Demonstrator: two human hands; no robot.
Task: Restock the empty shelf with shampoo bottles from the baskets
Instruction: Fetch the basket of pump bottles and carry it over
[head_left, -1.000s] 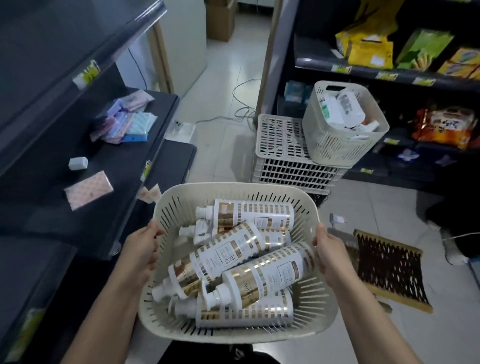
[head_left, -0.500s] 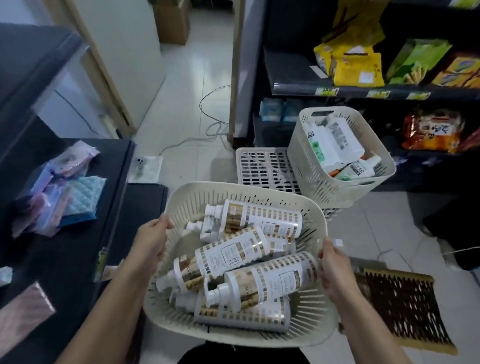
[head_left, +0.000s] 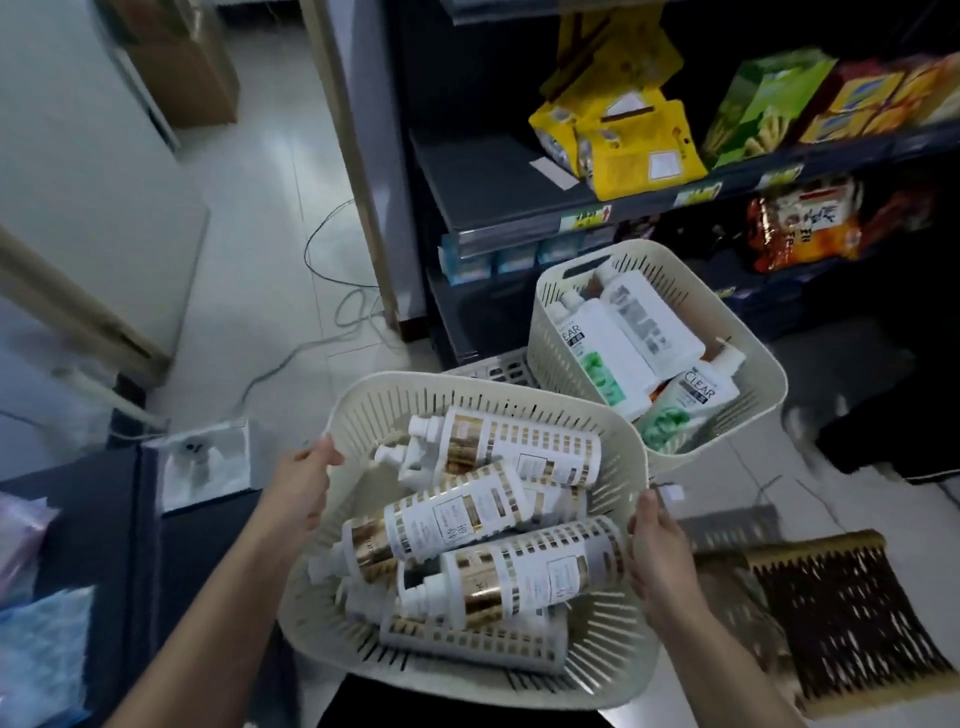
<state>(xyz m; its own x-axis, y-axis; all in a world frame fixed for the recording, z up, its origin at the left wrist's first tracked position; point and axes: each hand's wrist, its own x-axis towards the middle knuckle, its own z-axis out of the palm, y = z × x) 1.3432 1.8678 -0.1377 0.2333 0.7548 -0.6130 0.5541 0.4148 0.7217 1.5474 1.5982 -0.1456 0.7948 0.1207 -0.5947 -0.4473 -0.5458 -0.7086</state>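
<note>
I carry a cream slotted basket (head_left: 470, 387) in front of me. My left hand (head_left: 304, 480) grips its left rim and my right hand (head_left: 660, 551) grips its right rim. Inside lie several white shampoo bottles with gold bands (head_left: 498, 512), piled on their sides. A second cream basket (head_left: 670, 265) stands behind it to the right, holding white and green shampoo bottles (head_left: 618, 345). The dark shelf (head_left: 498, 192) beyond has a bare stretch at its left end.
Yellow and green snack packs (head_left: 631, 150) fill the right part of the shelf. A flat white crate (head_left: 498, 366) lies under the second basket. A dark woven mat (head_left: 841, 608) lies on the tiled floor at right. Cables (head_left: 332, 244) cross the floor. A dark counter (head_left: 104, 525) is at left.
My view has swung right, from the left-hand shelving toward the snack shelf. The basket in my hands has moved closer to the second basket. Both hands keep their grip.
</note>
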